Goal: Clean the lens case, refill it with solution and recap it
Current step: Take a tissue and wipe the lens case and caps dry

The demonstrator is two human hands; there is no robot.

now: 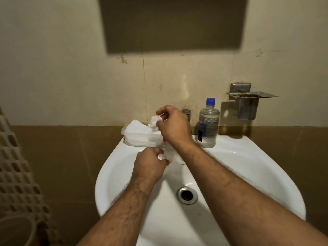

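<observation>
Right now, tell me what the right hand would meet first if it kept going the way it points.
Probably the tissue pack: the right hand points left over it, pinching a tissue. Depth is unclear.

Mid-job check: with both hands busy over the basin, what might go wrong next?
1. The small pale piece pinched in the left hand hangs over the sink; dropped, it may slide toward the open drain.
2. The right hand pulls a tissue from the tissue pack on the rim; the pack might tip into the basin.
</observation>
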